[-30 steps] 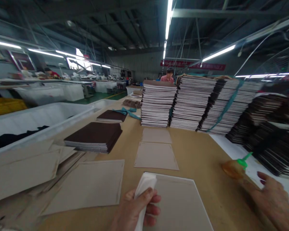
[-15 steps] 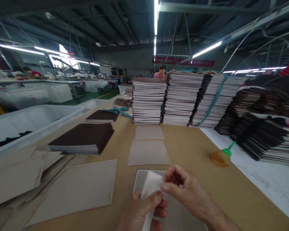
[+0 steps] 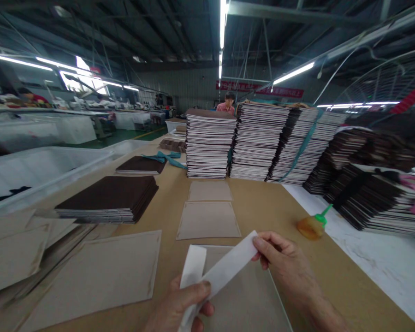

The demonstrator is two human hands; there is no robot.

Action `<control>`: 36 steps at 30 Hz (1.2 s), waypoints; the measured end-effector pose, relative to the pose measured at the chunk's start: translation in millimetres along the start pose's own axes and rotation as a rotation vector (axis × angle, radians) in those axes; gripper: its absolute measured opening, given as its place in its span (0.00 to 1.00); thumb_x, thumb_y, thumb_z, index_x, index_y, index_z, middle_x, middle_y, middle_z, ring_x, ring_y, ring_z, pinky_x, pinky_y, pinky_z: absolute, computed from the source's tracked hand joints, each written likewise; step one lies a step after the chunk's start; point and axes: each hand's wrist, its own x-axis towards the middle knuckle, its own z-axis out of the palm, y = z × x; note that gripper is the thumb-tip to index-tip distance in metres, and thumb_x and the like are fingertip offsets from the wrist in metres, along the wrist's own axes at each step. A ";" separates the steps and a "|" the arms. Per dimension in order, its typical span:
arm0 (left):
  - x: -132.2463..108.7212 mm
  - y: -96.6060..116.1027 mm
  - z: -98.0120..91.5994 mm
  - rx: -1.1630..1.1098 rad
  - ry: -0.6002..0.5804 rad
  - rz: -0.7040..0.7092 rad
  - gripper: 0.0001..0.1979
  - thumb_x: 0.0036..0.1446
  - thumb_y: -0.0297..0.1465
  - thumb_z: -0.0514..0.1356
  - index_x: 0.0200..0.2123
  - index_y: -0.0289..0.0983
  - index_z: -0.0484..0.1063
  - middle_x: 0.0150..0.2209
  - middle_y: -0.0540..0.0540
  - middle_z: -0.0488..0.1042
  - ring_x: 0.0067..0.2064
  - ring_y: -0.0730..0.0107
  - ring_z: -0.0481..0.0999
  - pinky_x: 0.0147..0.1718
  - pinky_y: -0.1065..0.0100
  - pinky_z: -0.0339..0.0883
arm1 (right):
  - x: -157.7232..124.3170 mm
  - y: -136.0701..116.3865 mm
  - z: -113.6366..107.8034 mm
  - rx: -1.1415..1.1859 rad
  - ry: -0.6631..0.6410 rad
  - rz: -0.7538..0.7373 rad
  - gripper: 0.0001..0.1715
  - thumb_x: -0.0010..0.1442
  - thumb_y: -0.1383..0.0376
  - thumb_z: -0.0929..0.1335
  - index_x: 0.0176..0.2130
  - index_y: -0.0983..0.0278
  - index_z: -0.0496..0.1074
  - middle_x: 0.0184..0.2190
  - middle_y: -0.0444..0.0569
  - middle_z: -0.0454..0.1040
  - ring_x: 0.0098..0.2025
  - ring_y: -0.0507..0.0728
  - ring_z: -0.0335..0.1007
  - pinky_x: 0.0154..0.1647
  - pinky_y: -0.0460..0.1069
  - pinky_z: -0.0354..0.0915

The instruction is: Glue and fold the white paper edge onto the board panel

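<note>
"What are your fingers clamped on?"
"Fingers of your right hand pinch the far end of a white strip; those of your left hand clamp its near end and a white bundle."
"And beneath them?"
"A grey board, near on the tabletop; a panel lies just beyond, a bottle right, a brown stack left."

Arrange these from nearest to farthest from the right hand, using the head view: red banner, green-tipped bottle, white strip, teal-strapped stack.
1. White strip: pinched in the right hand.
2. Green-tipped bottle: ahead, slightly right.
3. Teal-strapped stack: farther ahead, beyond the bottle.
4. Red banner: far background.
</note>
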 end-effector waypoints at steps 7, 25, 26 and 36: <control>11.4 3.0 -9.3 0.029 0.052 0.105 0.26 0.39 0.44 0.70 0.37 0.32 0.71 0.19 0.50 0.72 0.18 0.78 0.63 0.15 0.79 0.55 | -1.6 16.0 -19.2 0.212 0.015 0.163 0.23 0.46 0.48 0.75 0.29 0.65 0.73 0.22 0.48 0.74 0.21 0.50 0.60 0.22 0.43 0.57; 33.6 19.6 -5.8 0.253 0.228 0.138 0.21 0.39 0.45 0.69 0.26 0.35 0.69 0.14 0.53 0.68 0.14 0.78 0.60 0.14 0.75 0.52 | -9.7 58.4 -34.0 -0.042 -0.147 0.372 0.20 0.52 0.46 0.70 0.27 0.60 0.69 0.23 0.41 0.66 0.26 0.53 0.59 0.26 0.44 0.57; 36.8 19.2 -5.8 0.263 0.248 0.150 0.20 0.39 0.45 0.69 0.26 0.35 0.69 0.14 0.53 0.68 0.14 0.77 0.61 0.14 0.75 0.52 | -6.8 58.9 -35.6 -0.070 -0.161 0.368 0.20 0.52 0.46 0.69 0.27 0.60 0.69 0.23 0.42 0.66 0.27 0.54 0.60 0.26 0.45 0.58; 57.7 11.7 -7.8 0.359 0.255 0.172 0.24 0.47 0.52 0.60 0.31 0.35 0.67 0.19 0.51 0.72 0.14 0.80 0.57 0.14 0.75 0.47 | 13.7 71.8 -40.6 -0.355 -0.138 0.320 0.20 0.53 0.46 0.66 0.26 0.59 0.71 0.22 0.41 0.65 0.26 0.53 0.62 0.25 0.42 0.60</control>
